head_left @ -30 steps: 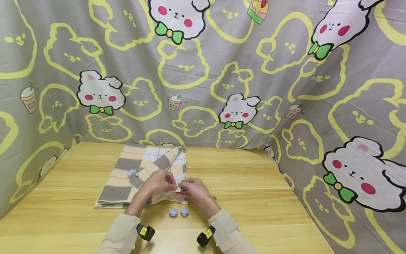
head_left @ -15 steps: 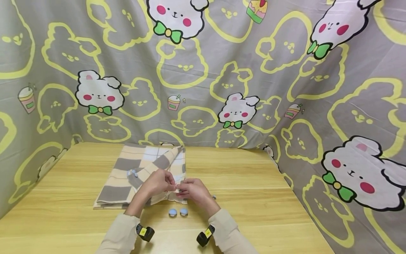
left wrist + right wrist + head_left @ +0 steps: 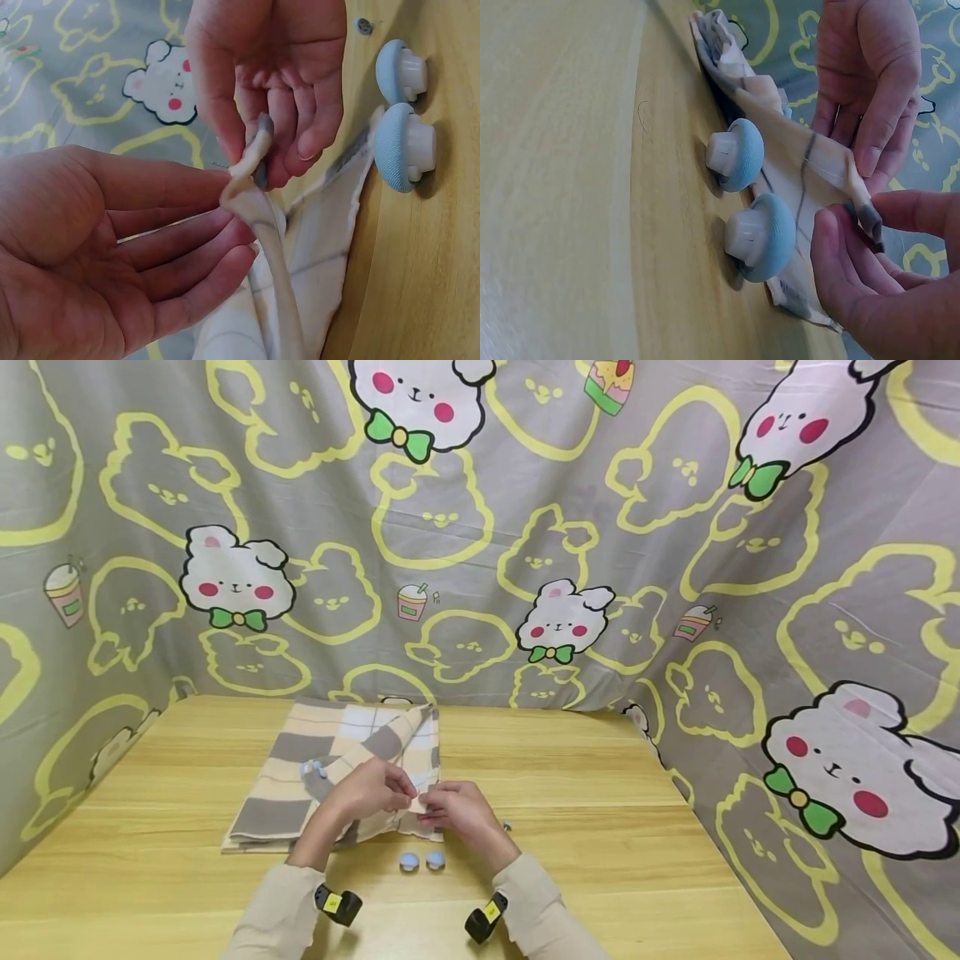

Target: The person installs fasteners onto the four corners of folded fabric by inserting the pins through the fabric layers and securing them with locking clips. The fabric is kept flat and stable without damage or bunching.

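Note:
A plaid cloth (image 3: 288, 785) in grey, cream and white lies folded on the table, its near right corner raised. My left hand (image 3: 377, 789) pinches the raised edge between thumb and fingers. Right beside it, my right hand (image 3: 459, 810) pinches the grey-trimmed corner (image 3: 868, 219), with a bit of blue-grey showing between the fingers. A thin metal point (image 3: 219, 165) sticks out by the pinched edge in the left wrist view. Two blue mushroom-shaped fasteners (image 3: 746, 154) with white stems stand on the table just in front of the cloth.
More light blue pieces (image 3: 313, 769) sit on the folded-over strip of cloth. A small round pin piece (image 3: 363, 26) lies right of the right hand on the wooden table (image 3: 585, 877). A printed curtain (image 3: 465, 527) encloses the back and sides.
My left hand and forearm have shifted slightly left, and the pinched edge between the hands shows a little more. The right hand stays almost still, and the two mushroom fasteners have not moved.

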Demonstrator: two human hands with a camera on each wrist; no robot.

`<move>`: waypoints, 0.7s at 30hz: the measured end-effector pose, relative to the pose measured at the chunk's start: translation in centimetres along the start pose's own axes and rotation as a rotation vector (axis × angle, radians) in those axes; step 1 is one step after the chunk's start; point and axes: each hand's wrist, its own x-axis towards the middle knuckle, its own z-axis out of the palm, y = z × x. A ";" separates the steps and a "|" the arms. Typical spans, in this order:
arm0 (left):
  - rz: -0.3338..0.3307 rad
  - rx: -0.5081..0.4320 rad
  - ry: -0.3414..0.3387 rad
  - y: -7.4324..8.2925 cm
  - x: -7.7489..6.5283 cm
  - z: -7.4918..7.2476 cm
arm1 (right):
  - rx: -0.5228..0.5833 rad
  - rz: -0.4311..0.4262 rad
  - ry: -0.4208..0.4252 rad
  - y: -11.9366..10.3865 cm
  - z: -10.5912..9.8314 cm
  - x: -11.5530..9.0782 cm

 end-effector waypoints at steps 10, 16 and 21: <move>0.033 0.034 -0.023 0.1 0.0 -0.2 | 0.008 -0.006 0.031 0.1 0.1 0.1; 0.043 0.026 -0.026 0.2 -0.1 -0.3 | 0.016 -0.011 0.034 0.2 0.0 0.3; 0.033 0.024 -0.023 0.2 -0.2 -0.3 | 0.023 -0.014 0.031 0.2 0.0 0.3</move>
